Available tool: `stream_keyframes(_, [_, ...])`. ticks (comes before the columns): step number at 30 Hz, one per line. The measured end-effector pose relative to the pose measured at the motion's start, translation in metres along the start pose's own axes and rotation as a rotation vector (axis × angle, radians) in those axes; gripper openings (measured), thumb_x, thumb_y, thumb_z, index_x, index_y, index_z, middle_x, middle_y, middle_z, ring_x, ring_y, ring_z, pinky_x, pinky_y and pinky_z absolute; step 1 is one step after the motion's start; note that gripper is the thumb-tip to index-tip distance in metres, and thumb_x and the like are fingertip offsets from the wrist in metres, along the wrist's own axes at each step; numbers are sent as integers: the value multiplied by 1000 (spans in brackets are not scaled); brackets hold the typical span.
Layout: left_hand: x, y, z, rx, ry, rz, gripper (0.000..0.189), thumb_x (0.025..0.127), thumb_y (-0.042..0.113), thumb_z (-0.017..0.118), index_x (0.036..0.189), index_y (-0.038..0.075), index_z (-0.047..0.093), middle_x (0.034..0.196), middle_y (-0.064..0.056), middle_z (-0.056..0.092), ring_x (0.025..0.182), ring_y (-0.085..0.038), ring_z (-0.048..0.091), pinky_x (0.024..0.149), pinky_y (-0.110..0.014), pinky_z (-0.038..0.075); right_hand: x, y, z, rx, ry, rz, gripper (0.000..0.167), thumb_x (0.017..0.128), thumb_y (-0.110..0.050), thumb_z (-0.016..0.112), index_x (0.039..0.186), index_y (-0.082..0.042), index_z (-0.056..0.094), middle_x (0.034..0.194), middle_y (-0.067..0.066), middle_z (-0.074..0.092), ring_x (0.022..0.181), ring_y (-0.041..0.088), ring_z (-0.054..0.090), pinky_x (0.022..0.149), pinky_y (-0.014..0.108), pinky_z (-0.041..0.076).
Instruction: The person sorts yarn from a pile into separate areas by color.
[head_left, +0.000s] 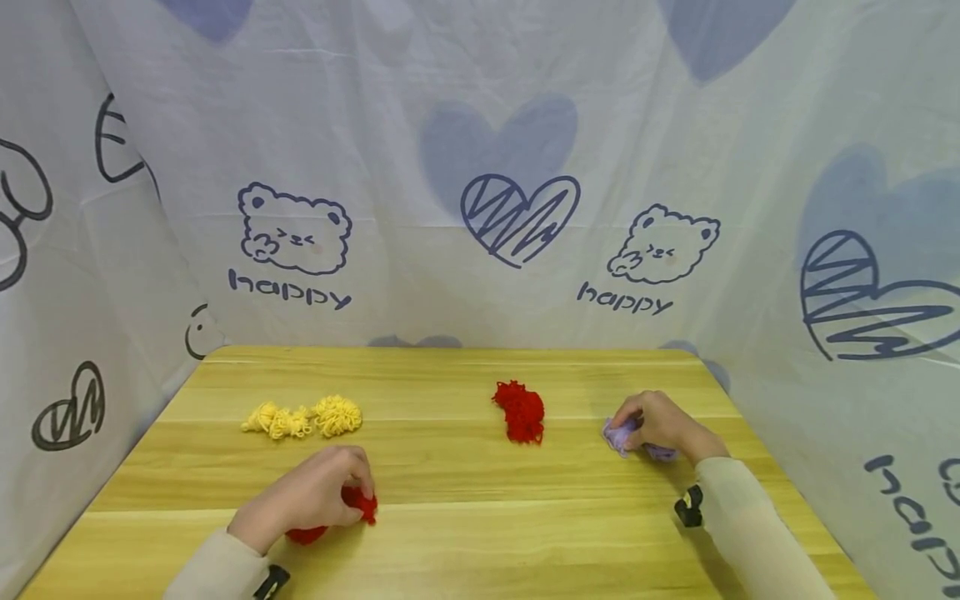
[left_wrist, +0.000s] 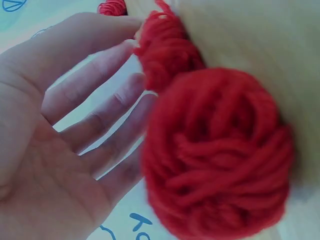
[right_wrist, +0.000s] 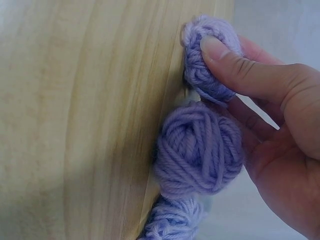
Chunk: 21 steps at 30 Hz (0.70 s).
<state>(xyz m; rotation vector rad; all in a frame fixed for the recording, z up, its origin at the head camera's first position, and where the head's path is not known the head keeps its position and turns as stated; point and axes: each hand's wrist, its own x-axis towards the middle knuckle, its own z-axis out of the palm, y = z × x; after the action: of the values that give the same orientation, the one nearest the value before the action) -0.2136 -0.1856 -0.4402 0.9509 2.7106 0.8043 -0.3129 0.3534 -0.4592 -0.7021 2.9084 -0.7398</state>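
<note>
Near the front left of the table, my left hand pinches a small ball of red yarn at the fingertips. A larger red yarn ball lies beside it, under the palm side; the hand partly covers both in the head view. Over at the right, my right hand grips a purple yarn ball between thumb and fingers. Close below it in the right wrist view are another purple ball and a third purple bundle, cut off by the frame's edge.
Yellow yarn balls sit in a row at the back left of the wooden table. A separate clump of red yarn lies right of centre. Printed white cloth hangs behind and along both sides.
</note>
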Motion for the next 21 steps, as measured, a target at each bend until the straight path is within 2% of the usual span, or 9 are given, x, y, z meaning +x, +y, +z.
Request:
stream_keyframes(4, [3, 8, -2, 14, 7, -34, 18, 78, 11, 85, 87, 24, 76, 105, 7, 66, 98, -15, 61, 78, -30, 54, 0, -1, 0, 4, -2, -5, 25, 69, -1, 92, 90, -13, 83, 99, 8, 78, 92, 21, 70, 81, 36, 62])
stream_keyframes(8, [10, 18, -3, 25, 27, -8, 18, 81, 11, 83, 91, 23, 76, 114, 0, 68, 100, -22, 63, 76, -32, 52, 0, 0, 0, 5, 1, -7, 25, 69, -1, 92, 90, -12, 83, 99, 8, 78, 91, 21, 70, 80, 35, 62])
stream_keyframes(14, [26, 31, 2, 31, 31, 29, 18, 81, 13, 85, 95, 23, 77, 114, 4, 69, 106, -23, 66, 89, -44, 58, 0, 1, 1, 2, 3, -10, 25, 69, -1, 92, 90, -13, 83, 100, 9, 78, 91, 22, 70, 80, 37, 62])
stream_keyframes(17, [36, 35, 6, 21, 20, 47, 18, 82, 11, 84, 96, 21, 78, 112, 6, 68, 107, -23, 66, 91, -45, 58, 1, 1, 1, 5, 5, -1, 25, 69, -1, 92, 89, -14, 83, 100, 8, 78, 92, 21, 70, 80, 35, 62])
stream_keyframes(19, [42, 37, 8, 16, 22, 61, 18, 83, 9, 83, 98, 18, 78, 113, 4, 68, 108, -23, 67, 92, -46, 58, 0, 1, 1, 7, 5, -1, 25, 69, 0, 91, 89, -14, 83, 100, 8, 78, 91, 20, 70, 79, 34, 62])
stream_keyframes(21, [49, 40, 11, 24, 30, 73, 19, 83, 8, 81, 101, 15, 79, 116, 0, 69, 112, -25, 66, 99, -48, 57, 0, 1, 1, 9, 6, 2, 26, 69, 0, 92, 89, -14, 83, 100, 7, 78, 91, 19, 69, 79, 32, 61])
